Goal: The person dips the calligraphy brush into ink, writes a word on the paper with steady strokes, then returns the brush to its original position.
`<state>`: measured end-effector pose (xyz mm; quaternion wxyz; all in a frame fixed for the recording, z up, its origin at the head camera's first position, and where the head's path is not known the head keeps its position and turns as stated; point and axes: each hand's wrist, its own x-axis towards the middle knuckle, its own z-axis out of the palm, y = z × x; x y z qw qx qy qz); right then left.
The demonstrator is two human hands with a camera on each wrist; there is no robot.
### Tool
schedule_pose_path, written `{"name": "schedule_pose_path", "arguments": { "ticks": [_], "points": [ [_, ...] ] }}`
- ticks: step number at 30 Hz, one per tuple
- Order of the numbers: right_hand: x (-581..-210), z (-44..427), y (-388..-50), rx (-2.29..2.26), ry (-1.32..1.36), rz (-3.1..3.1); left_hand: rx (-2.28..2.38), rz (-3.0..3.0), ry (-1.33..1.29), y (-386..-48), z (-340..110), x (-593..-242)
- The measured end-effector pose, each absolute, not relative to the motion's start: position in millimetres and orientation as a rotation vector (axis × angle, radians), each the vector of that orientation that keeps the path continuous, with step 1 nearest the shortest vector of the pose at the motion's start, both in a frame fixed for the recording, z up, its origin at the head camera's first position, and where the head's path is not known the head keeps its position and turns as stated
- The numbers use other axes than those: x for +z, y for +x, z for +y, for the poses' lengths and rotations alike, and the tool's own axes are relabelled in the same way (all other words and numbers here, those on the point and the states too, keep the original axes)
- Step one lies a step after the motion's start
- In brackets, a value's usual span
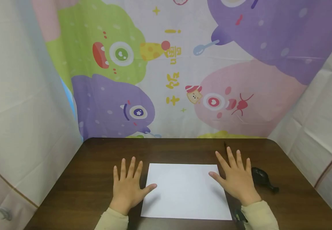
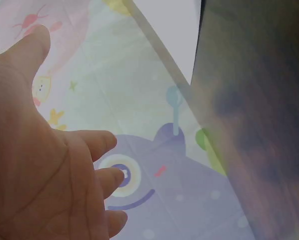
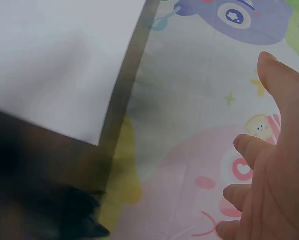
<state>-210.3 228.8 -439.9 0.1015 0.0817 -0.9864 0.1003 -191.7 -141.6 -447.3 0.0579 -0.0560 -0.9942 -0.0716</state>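
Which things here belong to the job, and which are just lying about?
Likely job:
left hand
right hand
white sheet between them

Apparently lying about, unheld:
rounded black object, right of sheet
thin dark item beyond the right hand
dark item by the right sleeve

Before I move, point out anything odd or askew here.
The cartoon backdrop behind the table looks turned sideways: its printed monsters and yellow lettering lie on their sides. The white paper looks flat and undamaged.
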Motion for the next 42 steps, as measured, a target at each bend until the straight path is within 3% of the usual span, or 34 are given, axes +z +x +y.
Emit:
{"name": "schedule_pose_path", "arguments": {
  "ticks": [11, 22, 42],
  "points": [
    [-399.1, 256.9, -217.5, 0.322, 0.269, -2.791, -0.242, -2.897, -0.268, -186.0, -144.7, -438.3],
    [-372.9, 281.9, -245.8, 0.536, 0.293, -2.699, -0.338, -2.884, -0.453, -171.4, -143.9, -439.0],
    [-423.9, 291.7, -300.7, 0.859, 0.133, -2.926, -0.258, -2.918, -0.812, -143.0, -145.0, -458.9]
  ]
}}
